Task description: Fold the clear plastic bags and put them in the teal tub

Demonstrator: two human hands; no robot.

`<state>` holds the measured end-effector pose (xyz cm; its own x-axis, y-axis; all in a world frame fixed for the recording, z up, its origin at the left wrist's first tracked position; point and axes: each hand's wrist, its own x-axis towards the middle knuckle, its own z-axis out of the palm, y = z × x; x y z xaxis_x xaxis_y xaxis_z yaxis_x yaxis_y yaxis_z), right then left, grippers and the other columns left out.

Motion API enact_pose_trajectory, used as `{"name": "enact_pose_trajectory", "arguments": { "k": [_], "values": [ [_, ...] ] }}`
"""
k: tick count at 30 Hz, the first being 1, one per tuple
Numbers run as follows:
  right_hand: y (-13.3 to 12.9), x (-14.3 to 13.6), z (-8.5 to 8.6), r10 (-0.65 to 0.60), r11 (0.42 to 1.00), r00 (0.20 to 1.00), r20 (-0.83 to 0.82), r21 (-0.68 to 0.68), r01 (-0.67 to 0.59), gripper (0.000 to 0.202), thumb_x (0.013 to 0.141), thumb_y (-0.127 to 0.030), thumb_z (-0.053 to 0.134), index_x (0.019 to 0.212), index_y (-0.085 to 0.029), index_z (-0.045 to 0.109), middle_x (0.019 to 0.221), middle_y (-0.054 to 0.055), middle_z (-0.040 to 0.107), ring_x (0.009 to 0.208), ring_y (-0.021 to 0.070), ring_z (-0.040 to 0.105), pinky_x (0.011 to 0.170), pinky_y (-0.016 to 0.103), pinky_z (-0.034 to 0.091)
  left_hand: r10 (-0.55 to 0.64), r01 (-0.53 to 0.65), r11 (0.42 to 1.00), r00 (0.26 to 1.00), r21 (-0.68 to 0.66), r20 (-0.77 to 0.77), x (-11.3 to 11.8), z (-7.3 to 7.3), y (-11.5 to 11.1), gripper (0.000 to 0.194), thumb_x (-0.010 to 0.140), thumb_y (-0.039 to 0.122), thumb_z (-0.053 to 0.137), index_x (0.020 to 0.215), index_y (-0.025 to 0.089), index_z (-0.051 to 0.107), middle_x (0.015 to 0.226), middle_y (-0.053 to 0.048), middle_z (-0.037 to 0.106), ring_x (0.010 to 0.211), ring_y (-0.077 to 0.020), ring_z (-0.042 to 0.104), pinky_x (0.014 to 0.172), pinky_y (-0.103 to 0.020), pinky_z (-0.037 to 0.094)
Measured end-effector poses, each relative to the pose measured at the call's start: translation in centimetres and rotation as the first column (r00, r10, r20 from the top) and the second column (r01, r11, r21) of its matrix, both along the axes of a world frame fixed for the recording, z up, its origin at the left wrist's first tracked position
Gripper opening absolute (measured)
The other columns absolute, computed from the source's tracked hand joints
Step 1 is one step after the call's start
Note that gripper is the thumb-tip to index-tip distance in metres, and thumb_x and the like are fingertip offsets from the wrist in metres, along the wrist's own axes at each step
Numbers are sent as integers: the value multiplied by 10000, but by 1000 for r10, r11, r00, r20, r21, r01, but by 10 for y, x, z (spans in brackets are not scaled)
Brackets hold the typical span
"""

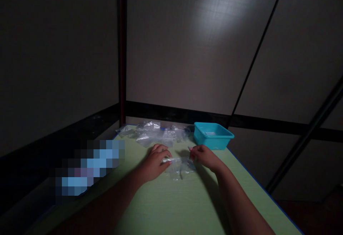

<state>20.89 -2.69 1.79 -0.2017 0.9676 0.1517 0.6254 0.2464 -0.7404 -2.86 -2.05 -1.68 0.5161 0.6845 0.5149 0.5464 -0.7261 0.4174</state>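
Observation:
A small clear plastic bag [179, 169] lies over the green table between my hands, with a thin dark item showing in or under it. My left hand [158, 161] pinches the bag's upper left edge between thumb and fingers. At the upper right corner of the bag is my right hand [200, 155], its fingers closed on that edge. A small pale tip sticks out above the right fingers; what it belongs to I cannot make out.
Several clear plastic bags [152, 135] lie in a loose heap at the table's far end. A turquoise plastic basin [213, 141] stands at the far right edge. Dark-framed panels [177, 67] rise behind the green table [155, 206]. A blurred-out patch covers the left edge.

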Motion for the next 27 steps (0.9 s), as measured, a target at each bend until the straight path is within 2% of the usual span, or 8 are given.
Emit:
{"name": "enact_pose_trajectory", "arguments": {
  "k": [3,6,10,12,15,18,24,27],
  "values": [
    [-8,-1,9,154,988,988,29,16,-154,497,828,-447,386,494,-153,608,652,62,645,730,183,583,752,293,419,15,-15,1000,1000,15,24,-1,0,2,126,788,292,539,891,249,597,1010,-29,535,1038,-204,407,915,-330,318],
    [-15,-5,14,266,964,962,55,-24,-265,471,822,-441,409,536,-159,654,742,72,678,937,220,561,894,317,353,36,-37,999,999,19,40,-1,0,4,114,800,296,522,864,245,602,984,-25,544,1018,-199,418,904,-323,325],
    [-18,-8,14,346,936,937,39,-90,-342,422,813,-445,445,651,-149,699,985,97,658,1139,239,448,930,315,323,45,-47,999,997,23,54,-2,0,5,124,813,289,500,850,241,607,970,-25,551,1003,-193,428,895,-314,329],
    [-18,-8,12,372,923,928,10,-108,-369,431,811,-466,449,710,-134,704,1019,106,644,1131,243,449,910,314,337,41,-43,999,998,23,54,-2,-1,5,124,813,289,500,848,240,609,963,-24,555,995,-193,432,891,-315,333],
    [-17,-8,11,396,910,918,-19,-128,-395,493,795,-530,448,768,-106,698,891,94,663,950,226,534,833,308,379,24,-27,999,998,46,60,-1,-3,6,125,818,283,496,841,233,608,941,-26,560,976,-195,440,880,-322,341],
    [-17,-8,13,430,893,902,-46,-128,-432,518,774,-564,463,818,-99,687,839,71,635,800,180,535,750,285,401,12,-17,997,997,70,71,-1,-4,7,130,825,275,487,834,227,608,923,-29,563,959,-196,446,868,-331,348],
    [-19,-9,17,480,876,877,-35,-42,-481,480,813,-541,421,932,-150,671,926,65,567,832,160,509,760,274,393,11,-15,997,998,77,55,-1,-2,6,131,828,291,493,840,223,605,922,-28,560,945,-191,446,853,-326,354],
    [-18,-8,13,497,860,865,-71,-89,-502,482,819,-533,419,974,-146,661,905,66,583,829,162,521,760,287,404,11,-15,997,999,75,52,-1,-1,5,127,826,289,496,837,222,604,919,-28,557,947,-190,447,852,-321,356]
  ]
}}
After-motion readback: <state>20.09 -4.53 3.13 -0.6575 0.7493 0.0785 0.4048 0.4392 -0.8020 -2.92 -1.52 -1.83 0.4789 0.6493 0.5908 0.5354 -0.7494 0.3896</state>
